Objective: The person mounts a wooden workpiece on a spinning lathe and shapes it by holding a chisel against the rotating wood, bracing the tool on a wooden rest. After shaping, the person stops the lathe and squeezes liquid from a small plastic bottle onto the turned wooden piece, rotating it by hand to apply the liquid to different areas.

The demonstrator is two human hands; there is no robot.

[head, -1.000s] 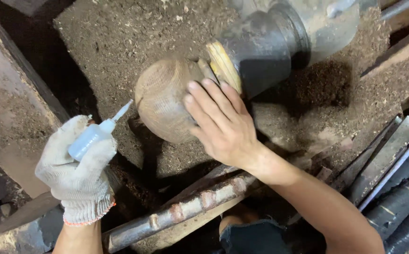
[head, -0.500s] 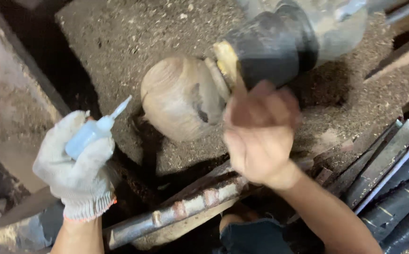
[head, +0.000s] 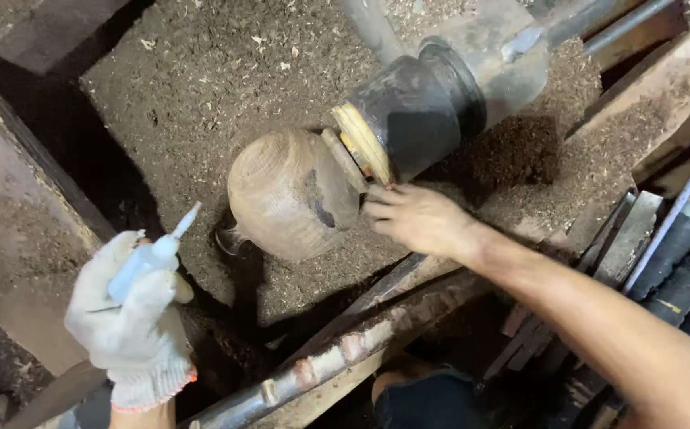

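Rounded wooden workpiece [head: 293, 195] chuck-mounted; tilted glue bottle [head: 150, 254]

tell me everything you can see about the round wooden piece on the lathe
The wooden piece is a rounded, pale brown blank with fine turned rings and a dark patch on its side. It sits sideways, its narrow end fixed against a yellowish disc on the black chuck, above a bed of sawdust. The bare right hand rests at its chuck end; whether it touches the wood is unclear.
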